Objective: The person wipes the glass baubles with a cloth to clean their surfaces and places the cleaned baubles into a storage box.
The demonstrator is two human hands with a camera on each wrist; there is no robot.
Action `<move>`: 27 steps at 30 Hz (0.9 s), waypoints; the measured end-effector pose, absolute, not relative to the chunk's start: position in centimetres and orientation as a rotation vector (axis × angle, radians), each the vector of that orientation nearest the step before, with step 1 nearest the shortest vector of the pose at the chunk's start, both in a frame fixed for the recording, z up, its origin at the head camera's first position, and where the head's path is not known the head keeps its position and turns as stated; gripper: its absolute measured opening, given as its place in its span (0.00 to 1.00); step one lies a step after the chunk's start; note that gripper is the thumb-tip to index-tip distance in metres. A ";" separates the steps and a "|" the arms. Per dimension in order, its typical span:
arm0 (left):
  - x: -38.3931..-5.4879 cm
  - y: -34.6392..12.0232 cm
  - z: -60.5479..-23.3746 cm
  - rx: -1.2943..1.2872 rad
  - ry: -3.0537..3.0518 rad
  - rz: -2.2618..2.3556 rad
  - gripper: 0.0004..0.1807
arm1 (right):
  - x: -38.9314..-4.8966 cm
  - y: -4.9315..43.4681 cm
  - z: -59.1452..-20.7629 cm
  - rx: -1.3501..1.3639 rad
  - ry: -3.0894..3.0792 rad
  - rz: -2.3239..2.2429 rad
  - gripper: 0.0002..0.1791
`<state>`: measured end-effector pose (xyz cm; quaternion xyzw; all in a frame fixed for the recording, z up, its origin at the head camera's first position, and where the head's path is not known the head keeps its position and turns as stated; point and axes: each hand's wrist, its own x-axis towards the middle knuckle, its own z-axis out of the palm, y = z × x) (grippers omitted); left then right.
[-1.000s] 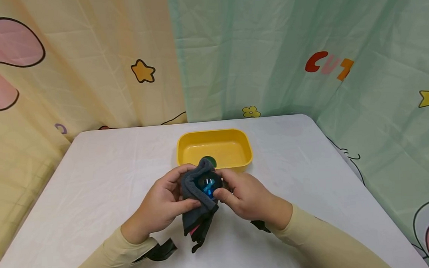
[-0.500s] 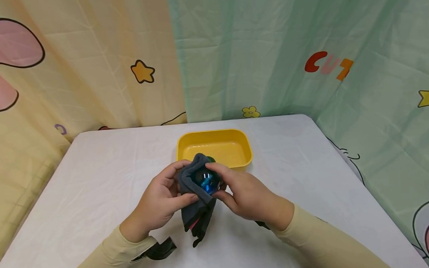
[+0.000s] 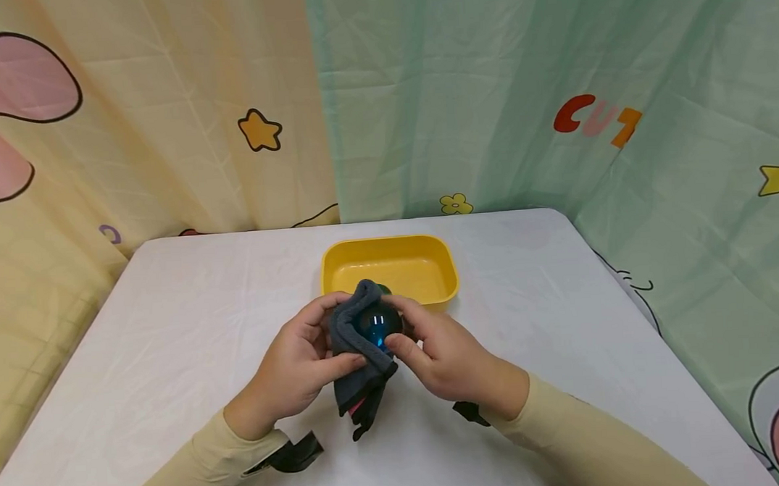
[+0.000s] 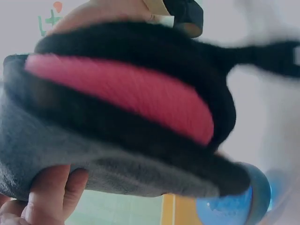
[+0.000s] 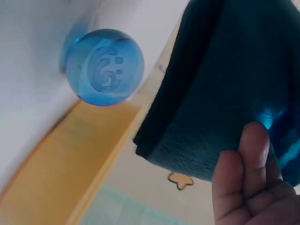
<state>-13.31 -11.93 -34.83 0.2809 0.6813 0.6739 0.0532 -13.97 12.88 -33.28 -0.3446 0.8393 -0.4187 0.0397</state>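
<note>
My left hand [image 3: 290,363] grips a folded cloth [image 3: 359,378], grey outside with a black border. Its bright pink inner face and a black loop show in the left wrist view. A glossy, dark-blue round piece [image 3: 379,327] sits in the fold. My right hand [image 3: 449,356] pinches this piece between thumb and fingers, and the cloth covers its left side. In the right wrist view the fingers [image 5: 255,150] overlap the cloth and the blue shine. Beyond it, a see-through blue round piece [image 5: 105,68] bears a raised-looking mark; whether it joins the held piece I cannot tell.
A shallow yellow tray [image 3: 390,247] stands on the white-covered table [image 3: 223,315], just beyond my hands. Patterned curtains [image 3: 462,109] hang behind and beside the table. A black strap [image 3: 294,454] sticks out at the left sleeve.
The cloth and blue piece shift slightly up and left, then back right. My right thumb slides below the blue piece half a second ago and is back on its front now.
</note>
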 end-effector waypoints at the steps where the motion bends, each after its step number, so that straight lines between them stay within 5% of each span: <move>1: -13.3 -12.0 -34.8 0.859 2.079 2.058 0.35 | -13.9 12.9 -33.2 -1.088 2.594 -1.264 0.36; 5: -13.4 -12.2 -34.6 0.886 2.079 2.085 0.34 | -13.9 12.9 -32.9 -1.227 2.708 -1.104 0.46; 12: -13.3 -12.3 -34.4 0.898 2.034 2.051 0.34 | -13.9 13.1 -33.0 -1.324 2.847 -0.956 0.38; 21: -13.1 -12.0 -34.7 0.847 2.052 2.033 0.35 | -13.7 12.7 -33.6 -0.985 2.471 -1.445 0.20; 27: -13.2 -12.4 -34.7 0.883 2.067 2.081 0.35 | -13.3 12.5 -33.3 -1.165 2.640 -1.257 0.39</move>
